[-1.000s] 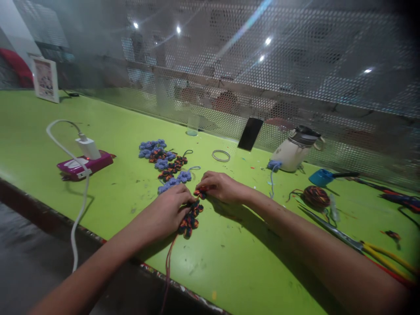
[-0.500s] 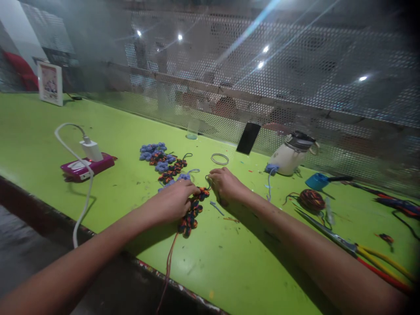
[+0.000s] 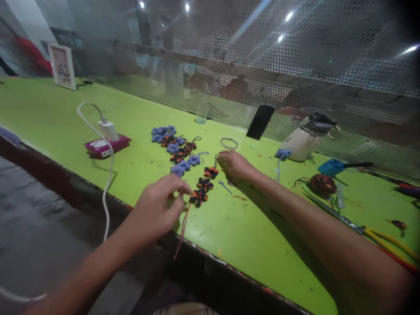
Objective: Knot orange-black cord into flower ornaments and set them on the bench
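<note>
A strip of dark multicoloured crochet flowers [image 3: 204,185] lies on the green table, a long yarn tail [image 3: 184,223] hanging from its lower end past the table edge. My left hand [image 3: 162,203] is beside the lowest flower, its fingers curved and thumb apart from the index finger, with nothing visible between them. At the strip's upper end, my right hand [image 3: 234,165] pinches the small yarn loop [image 3: 216,162]. Further left lie purple crochet flowers [image 3: 180,168], another dark flower strip [image 3: 183,152] and a purple cluster [image 3: 163,134].
A ring [image 3: 229,143], phone [image 3: 260,121] and bottle [image 3: 306,138] stand or lie behind my hands. To the right are a yarn ball [image 3: 323,184], scissors [image 3: 351,223] and a blue container [image 3: 330,167]. A purple power strip [image 3: 108,148] with a white cable sits left.
My left hand has moved off the strip's upper part, down towards its lower end, uncovering the flowers. My right hand stays at the loop. The camera view has shifted.
</note>
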### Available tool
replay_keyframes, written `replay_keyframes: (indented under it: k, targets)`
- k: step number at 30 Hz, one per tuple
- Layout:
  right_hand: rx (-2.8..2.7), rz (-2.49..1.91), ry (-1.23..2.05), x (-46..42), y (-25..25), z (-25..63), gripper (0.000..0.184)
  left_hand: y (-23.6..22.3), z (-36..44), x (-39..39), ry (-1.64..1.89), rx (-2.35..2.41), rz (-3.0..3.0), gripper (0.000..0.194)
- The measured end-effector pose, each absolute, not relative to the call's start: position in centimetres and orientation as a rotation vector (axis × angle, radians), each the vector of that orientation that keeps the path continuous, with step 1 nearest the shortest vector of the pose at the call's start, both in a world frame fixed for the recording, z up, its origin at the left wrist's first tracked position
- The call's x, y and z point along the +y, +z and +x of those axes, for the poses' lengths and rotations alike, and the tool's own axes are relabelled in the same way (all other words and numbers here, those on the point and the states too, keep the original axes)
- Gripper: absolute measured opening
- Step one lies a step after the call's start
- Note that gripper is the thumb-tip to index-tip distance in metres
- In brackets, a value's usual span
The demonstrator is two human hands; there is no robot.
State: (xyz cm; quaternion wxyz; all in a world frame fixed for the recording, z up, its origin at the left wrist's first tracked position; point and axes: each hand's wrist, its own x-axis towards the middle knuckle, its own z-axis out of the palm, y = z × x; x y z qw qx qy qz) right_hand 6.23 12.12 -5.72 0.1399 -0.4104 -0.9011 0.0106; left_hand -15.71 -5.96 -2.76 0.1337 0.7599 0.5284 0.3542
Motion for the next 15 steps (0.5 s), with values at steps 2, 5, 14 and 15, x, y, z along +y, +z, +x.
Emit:
replay_keyframes:
  k: [2,5,14,15]
  targets:
    - [-2.500,-1.209,0.046,11.6,-4.9,6.7,0.037,-3.6,-15.7,-8.9,1.059,1.549,2.126,0.013]
    - [-2.346,-1.162,0.147,9.1,-3.0,8.0,0.028,-5.1,-15.5,-11.1,1.089,1.576,2.168,0.006]
    - [-2.254,-1.431,0.004,-3.9,2.4,20.8,0.024,-6.4,-14.1,-8.4,0.880,1.905,2.499,0.018]
    - [-2.212,-1.543,0.024,-5.4,2.6,23.1,0.025,-6.8,-14.1,-8.1,0.982,1.821,2.477,0.016]
